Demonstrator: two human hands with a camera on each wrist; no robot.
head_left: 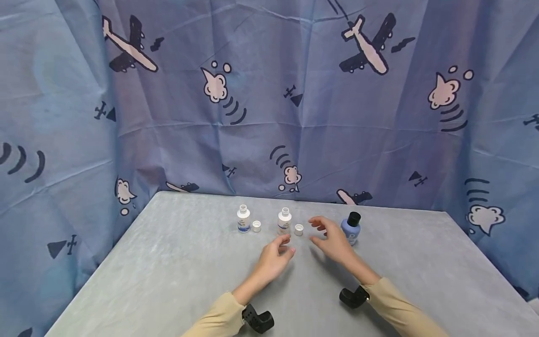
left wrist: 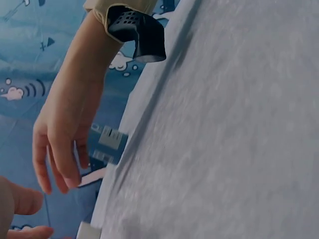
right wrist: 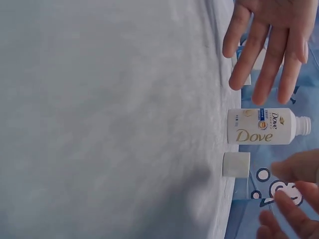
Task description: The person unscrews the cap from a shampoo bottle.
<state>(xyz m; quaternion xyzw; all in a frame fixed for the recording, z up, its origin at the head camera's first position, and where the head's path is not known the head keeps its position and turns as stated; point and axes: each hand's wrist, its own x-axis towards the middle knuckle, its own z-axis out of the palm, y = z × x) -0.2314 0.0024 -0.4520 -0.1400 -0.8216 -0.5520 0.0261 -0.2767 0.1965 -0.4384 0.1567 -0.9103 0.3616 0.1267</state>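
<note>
Both our hands empty, fingers loose: left hand [head_left: 275, 259] just before the uncapped Dove bottle [head_left: 284, 221], right hand [head_left: 332, 238] near its white cap [head_left: 299, 230]. Likely light, smooth plastic; grip mid-body.

Tan sleeves [head_left: 391, 299], seemingly black wrist mounts [head_left: 258, 319]

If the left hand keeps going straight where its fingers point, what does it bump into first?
Probably the uncapped white bottle right ahead of the left hand, with its loose cap just beside that line. Depth is hard to judge, so it might brush past.
</note>
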